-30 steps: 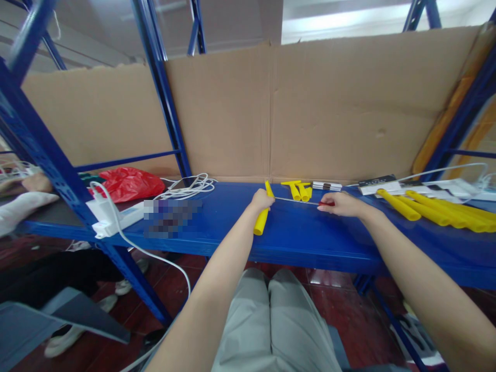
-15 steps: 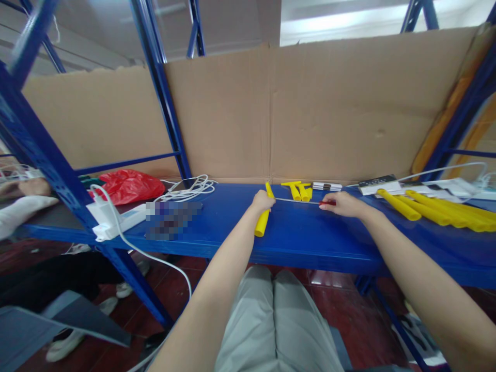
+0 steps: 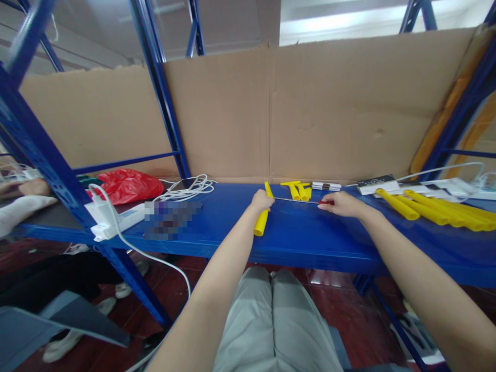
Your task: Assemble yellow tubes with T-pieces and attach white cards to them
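Note:
My left hand (image 3: 262, 201) is closed around a yellow tube (image 3: 261, 224), which leans over the blue shelf with its lower end toward me. In my right hand (image 3: 336, 203) is the red handle of a screwdriver (image 3: 296, 200). Its long thin metal shaft runs level to the left and meets the tube at my left hand. Whether the tip touches or enters the tube is hidden by my fingers. Behind the shaft lie several short yellow pieces (image 3: 297, 190), some T-shaped. More yellow tubes (image 3: 434, 211) lie side by side at the right.
A white power strip (image 3: 127, 218), coiled white cable (image 3: 194, 187) and red plastic bag (image 3: 129, 186) lie at the left. A cardboard panel (image 3: 329, 108) closes off the back. Blue posts (image 3: 158, 93) frame the shelf (image 3: 310, 240). Another person's hand (image 3: 33, 187) is at the far left.
Both hands keep almost the same place and hold on the tube and screwdriver. The whole view has shifted very slightly.

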Demonstrator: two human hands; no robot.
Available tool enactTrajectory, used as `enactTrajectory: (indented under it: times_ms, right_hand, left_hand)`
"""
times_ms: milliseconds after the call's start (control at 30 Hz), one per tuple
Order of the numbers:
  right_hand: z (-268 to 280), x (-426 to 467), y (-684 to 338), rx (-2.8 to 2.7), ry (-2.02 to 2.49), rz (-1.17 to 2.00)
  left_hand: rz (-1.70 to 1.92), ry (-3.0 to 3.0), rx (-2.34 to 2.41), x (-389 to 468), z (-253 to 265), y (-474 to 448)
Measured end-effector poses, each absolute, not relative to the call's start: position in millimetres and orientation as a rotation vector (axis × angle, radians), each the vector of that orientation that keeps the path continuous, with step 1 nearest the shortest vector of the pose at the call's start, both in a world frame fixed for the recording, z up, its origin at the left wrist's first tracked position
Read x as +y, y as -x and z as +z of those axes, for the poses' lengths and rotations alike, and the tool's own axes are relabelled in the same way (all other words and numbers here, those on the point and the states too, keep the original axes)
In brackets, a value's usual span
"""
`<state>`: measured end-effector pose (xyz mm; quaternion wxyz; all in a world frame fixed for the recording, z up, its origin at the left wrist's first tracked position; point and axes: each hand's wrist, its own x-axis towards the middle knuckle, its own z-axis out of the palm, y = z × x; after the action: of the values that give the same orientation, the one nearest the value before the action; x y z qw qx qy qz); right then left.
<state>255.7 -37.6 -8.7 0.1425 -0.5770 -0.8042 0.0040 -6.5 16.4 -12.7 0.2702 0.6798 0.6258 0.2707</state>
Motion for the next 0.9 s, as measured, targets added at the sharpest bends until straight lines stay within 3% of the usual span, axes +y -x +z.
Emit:
enactTrajectory:
  times_ms: [900]
  right_hand:
    - [-13.8,-33.7,-259.6,-2.251,1.612,-0.074]
  left_hand:
    - [0.716,-1.825,1.694,11.9,-9.8,5.0]
